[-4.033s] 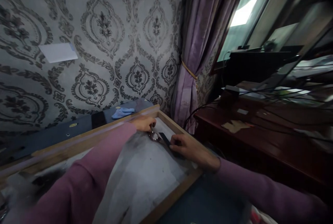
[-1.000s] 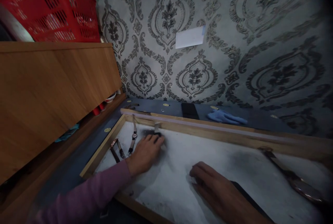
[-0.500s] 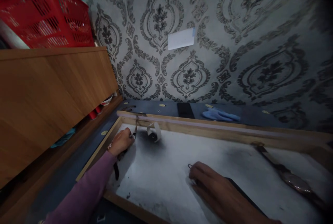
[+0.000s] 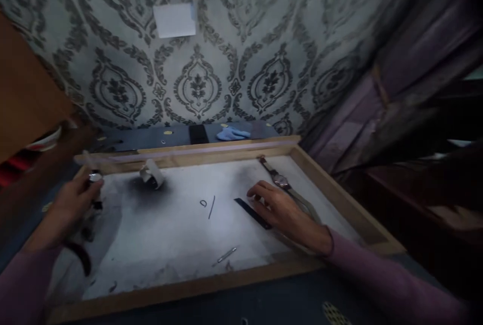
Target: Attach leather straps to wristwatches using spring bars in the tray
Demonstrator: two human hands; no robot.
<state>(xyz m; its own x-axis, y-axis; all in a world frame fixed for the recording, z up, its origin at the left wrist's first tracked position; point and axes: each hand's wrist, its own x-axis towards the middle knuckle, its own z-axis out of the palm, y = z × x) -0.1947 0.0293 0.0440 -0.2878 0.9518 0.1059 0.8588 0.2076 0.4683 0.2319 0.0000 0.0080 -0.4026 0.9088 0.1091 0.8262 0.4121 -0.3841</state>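
Note:
My left hand [image 4: 73, 207] is closed around a wristwatch [image 4: 95, 178] at the left end of a shallow wooden tray [image 4: 196, 154]. A dark curved strap [image 4: 80, 257] lies below that hand. My right hand [image 4: 281, 209] hovers low over the tray's right part, fingers loosely bent and apart, holding nothing visible. Beside it lies a flat black strip [image 4: 252, 213]; just behind is another wristwatch [image 4: 279, 180] with its strap stretched out. Mid-tray are a small wire loop [image 4: 203, 204] and a thin dark rod [image 4: 212, 207]. Nearer the front lies a slim metal tool [image 4: 227, 254].
A curled white piece with a dark part [image 4: 151, 174] stands in the tray's back left. Behind the tray are a black phone-like slab [image 4: 198, 134] and a blue cloth [image 4: 233, 134]. A wooden cabinet [image 4: 28, 88] borders the left, a curtain [image 4: 354, 113] the right.
The view has swung to the right. My right hand has let go of the wire loop, which now lies on the tray, and moved right toward the black strip. My left hand keeps the wristwatch.

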